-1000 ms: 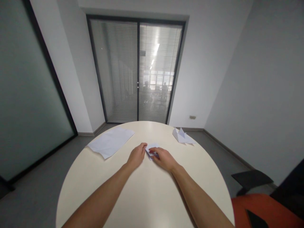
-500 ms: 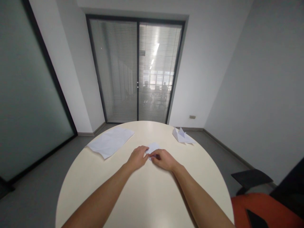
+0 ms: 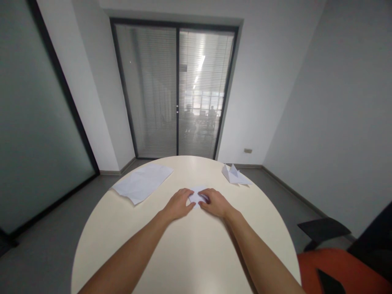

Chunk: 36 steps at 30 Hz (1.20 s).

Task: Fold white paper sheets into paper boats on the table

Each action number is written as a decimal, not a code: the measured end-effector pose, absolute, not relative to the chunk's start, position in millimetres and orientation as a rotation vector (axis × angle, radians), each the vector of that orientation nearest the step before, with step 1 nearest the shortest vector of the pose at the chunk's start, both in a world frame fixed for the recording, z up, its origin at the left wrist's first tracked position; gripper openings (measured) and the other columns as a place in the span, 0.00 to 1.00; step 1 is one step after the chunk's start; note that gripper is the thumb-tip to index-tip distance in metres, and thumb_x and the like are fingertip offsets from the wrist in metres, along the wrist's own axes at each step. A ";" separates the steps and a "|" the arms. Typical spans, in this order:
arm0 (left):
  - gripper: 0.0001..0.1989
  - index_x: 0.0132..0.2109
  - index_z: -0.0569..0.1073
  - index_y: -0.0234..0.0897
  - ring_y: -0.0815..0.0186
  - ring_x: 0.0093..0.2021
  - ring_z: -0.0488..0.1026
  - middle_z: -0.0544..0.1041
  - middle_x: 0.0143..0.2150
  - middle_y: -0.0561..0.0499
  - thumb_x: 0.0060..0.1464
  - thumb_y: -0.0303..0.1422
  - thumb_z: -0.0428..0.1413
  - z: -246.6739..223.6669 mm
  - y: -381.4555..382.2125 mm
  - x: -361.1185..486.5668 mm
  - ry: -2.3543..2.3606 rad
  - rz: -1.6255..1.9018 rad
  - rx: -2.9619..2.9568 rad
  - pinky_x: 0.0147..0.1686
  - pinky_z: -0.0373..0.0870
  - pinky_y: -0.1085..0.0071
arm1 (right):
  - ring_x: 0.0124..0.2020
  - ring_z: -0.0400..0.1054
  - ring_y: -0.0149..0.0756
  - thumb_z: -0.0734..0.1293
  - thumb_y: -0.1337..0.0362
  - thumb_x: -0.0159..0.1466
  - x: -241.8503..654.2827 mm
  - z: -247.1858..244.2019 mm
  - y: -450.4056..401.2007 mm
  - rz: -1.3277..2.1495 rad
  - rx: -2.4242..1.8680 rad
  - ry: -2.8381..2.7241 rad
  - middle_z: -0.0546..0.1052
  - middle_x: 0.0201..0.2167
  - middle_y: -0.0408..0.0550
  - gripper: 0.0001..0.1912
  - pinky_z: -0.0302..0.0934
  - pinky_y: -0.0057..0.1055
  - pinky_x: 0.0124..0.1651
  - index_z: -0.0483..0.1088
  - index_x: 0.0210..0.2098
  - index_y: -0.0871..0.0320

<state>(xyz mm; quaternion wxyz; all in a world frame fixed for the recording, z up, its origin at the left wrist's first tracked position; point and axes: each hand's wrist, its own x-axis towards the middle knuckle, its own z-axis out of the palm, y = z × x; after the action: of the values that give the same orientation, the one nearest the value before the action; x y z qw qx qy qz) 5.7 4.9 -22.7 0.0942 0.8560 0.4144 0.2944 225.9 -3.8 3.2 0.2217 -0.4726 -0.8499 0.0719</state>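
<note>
A small piece of white folded paper [image 3: 197, 197] lies between the two hands, resting on the round, cream-coloured worktop [image 3: 196, 253]. The left hand [image 3: 179, 203] is at its left side and the right hand [image 3: 215, 203] at its right, both palms turned down and the fingertips reaching in over the paper. On each hand the thumb and forefinger are spread, the thumb on the near side and the forefinger on the far side, with white paper showing in the gap. The two thumb tips come near each other but stay apart, and so do the two forefingers. The right hand's fingers are more bent than the left's, with shadow beneath them. The other fingers are partly hidden, and the folds of the paper are too small to make out.

Ahead and to the left of the hands, well apart from them, a larger white sheet [image 3: 143, 182] lies with its near corner toward the left hand. Ahead and to the right of the hands, near the worktop's far edge, sits a white folded paper shape [image 3: 235, 176] with two upright points. Beyond the worktop, to the right of the hands, stands a red chair [image 3: 333, 265] with a black armrest [image 3: 325, 228].
</note>
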 end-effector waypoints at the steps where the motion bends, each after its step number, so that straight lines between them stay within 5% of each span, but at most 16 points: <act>1: 0.18 0.54 0.71 0.37 0.56 0.55 0.70 0.75 0.53 0.42 0.57 0.36 0.57 -22.7 4.5 5.6 1.199 0.869 2.543 0.58 0.65 0.59 | 0.45 0.71 0.43 0.67 0.60 0.61 226.2 5.2 -4.3 0.188 -1.329 -2.342 0.80 0.43 0.52 0.19 0.62 0.38 0.52 0.75 0.50 0.58; 4: 0.21 0.56 0.70 0.38 0.55 0.57 0.69 0.74 0.55 0.42 0.56 0.36 0.58 -21.7 3.0 5.4 1.149 0.884 2.541 0.59 0.64 0.59 | 0.43 0.71 0.42 0.65 0.62 0.63 226.3 8.5 -5.2 0.176 -1.318 -2.316 0.80 0.40 0.52 0.16 0.63 0.38 0.51 0.76 0.48 0.58; 7: 0.25 0.56 0.69 0.38 0.54 0.57 0.69 0.74 0.56 0.42 0.53 0.39 0.61 -19.5 1.6 5.7 1.224 0.889 2.501 0.60 0.63 0.58 | 0.54 0.68 0.43 0.62 0.64 0.65 223.7 5.5 -5.6 0.210 -1.147 -2.347 0.77 0.52 0.54 0.19 0.60 0.40 0.59 0.72 0.55 0.58; 11: 0.26 0.56 0.70 0.38 0.51 0.57 0.70 0.75 0.54 0.41 0.53 0.44 0.61 -17.7 0.7 7.5 1.319 0.859 2.466 0.60 0.62 0.56 | 0.69 0.52 0.45 0.56 0.58 0.70 217.2 -4.8 -7.0 0.310 -1.191 -2.489 0.61 0.68 0.56 0.27 0.46 0.48 0.69 0.59 0.67 0.58; 16: 0.27 0.57 0.70 0.37 0.47 0.64 0.63 0.73 0.59 0.41 0.53 0.43 0.60 -17.6 0.8 9.4 1.371 0.792 2.451 0.64 0.57 0.53 | 0.73 0.36 0.49 0.51 0.52 0.72 211.1 -11.4 -9.5 0.367 -1.552 -2.492 0.46 0.73 0.50 0.31 0.33 0.57 0.70 0.48 0.71 0.53; 24: 0.21 0.52 0.73 0.39 0.53 0.57 0.69 0.76 0.53 0.43 0.52 0.41 0.61 -11.7 -0.2 10.8 1.300 0.847 2.500 0.61 0.60 0.57 | 0.73 0.38 0.48 0.54 0.49 0.70 210.4 -7.5 -8.6 0.314 -1.675 -2.411 0.47 0.72 0.54 0.33 0.31 0.58 0.69 0.49 0.71 0.54; 36: 0.20 0.53 0.74 0.37 0.52 0.59 0.68 0.74 0.58 0.41 0.55 0.39 0.58 -14.9 -1.9 10.9 1.342 0.812 2.559 0.62 0.58 0.55 | 0.73 0.34 0.52 0.52 0.41 0.68 213.8 -9.8 -6.5 0.280 -1.799 -2.335 0.44 0.73 0.57 0.41 0.30 0.56 0.70 0.48 0.71 0.59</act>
<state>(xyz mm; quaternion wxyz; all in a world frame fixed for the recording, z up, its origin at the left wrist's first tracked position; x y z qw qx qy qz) 10.9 -1.9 -14.9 0.0704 0.8505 0.4460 0.2698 213.8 -6.5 -9.8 0.0904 -0.6050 -0.7855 0.0941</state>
